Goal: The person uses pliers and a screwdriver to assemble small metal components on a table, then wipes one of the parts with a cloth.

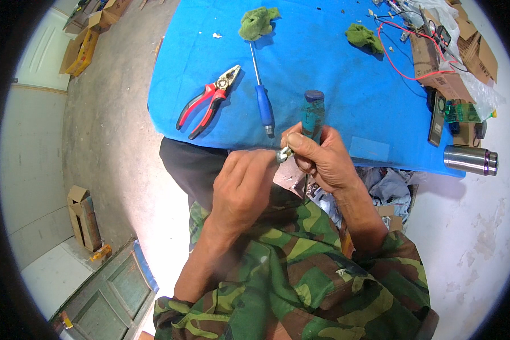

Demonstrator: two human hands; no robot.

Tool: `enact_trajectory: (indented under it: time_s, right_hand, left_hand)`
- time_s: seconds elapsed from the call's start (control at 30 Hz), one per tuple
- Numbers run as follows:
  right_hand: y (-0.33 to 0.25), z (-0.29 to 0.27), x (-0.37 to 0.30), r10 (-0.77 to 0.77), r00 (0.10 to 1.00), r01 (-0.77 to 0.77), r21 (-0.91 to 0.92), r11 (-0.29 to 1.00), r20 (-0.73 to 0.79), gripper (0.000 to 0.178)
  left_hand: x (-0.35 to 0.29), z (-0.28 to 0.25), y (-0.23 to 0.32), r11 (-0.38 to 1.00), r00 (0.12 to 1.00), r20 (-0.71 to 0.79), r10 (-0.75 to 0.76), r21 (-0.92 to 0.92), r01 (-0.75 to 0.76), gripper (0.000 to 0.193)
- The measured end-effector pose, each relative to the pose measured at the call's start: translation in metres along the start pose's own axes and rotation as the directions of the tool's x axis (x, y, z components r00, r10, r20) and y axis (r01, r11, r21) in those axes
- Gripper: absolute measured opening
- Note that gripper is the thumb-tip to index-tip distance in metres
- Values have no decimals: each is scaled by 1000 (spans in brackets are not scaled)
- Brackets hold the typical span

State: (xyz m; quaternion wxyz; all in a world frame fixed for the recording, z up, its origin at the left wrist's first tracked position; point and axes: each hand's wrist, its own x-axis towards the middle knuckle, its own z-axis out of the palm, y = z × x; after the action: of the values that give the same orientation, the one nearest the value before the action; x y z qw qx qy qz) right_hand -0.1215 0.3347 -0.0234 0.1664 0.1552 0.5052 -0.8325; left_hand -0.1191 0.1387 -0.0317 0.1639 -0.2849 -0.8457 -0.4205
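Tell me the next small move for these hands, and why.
Probably shift the small metal piece fully into the left hand: both hands are close about it, and the right hand also holds the teal-handled screwdriver, its shaft pointing down past the piece.

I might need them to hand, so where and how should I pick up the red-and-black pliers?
Probably by both handles of the pliers, coming from the near edge of the blue-covered table. They lie flat with the handles spread and angled toward your side, while the metal jaws point away.
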Motion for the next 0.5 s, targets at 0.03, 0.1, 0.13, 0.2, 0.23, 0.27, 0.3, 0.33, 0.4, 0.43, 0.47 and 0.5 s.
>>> enact_trajectory:
  time_s: [0.03,0.1,0.13,0.2,0.23,0.27,0.3,0.33,0.4,0.43,0.47,0.5]
  right_hand:
    - [-1,-1,0,-25,1000,26,5,1000,-12,19]
    - [-2,-5,1,-75,997,76,15,997,-36,16]
    - [-3,-7,0,-78,996,79,21,997,-42,16]
    - [-3,-10,-3,-83,995,85,33,996,-55,15]
    - [1,-9,-5,-121,991,119,-28,992,-62,17]
    - [7,-6,-8,-158,985,152,-89,984,-68,20]
    - [12,-3,-11,-196,978,184,-149,972,-69,22]
    - [8,2,-14,-200,979,190,-192,963,-34,30]
    - [22,5,-12,-239,970,223,-238,945,-39,30]
    - [27,6,-11,-258,965,239,-260,935,-41,30]
    - [29,7,-12,-271,962,254,-279,926,-22,30]
    - [30,9,-12,-263,964,246,-270,931,-27,30]
  left_hand:
    - [-1,0,0,1000,1000,-1,-4,1,4,34]
    - [-1,0,-1,1000,1000,-10,-6,3,6,34]
    - [0,0,-1,1000,1000,-17,-4,5,4,34]
    - [0,1,-1,999,999,-22,-41,-4,41,33]
    - [-2,1,1,997,997,-19,-79,-13,79,33]
    - [-2,2,2,993,993,-16,-118,-23,117,33]
    - [-2,2,3,991,991,-32,-134,-24,133,33]
    - [-1,3,4,989,988,-47,-149,-25,148,33]
    - [-1,5,7,985,983,-61,-173,-36,171,33]
    - [-2,6,9,983,982,-59,-181,-45,178,33]
    - [-3,7,9,981,980,-57,-188,-54,185,33]
    - [-3,7,9,985,984,-59,-171,-45,168,33]
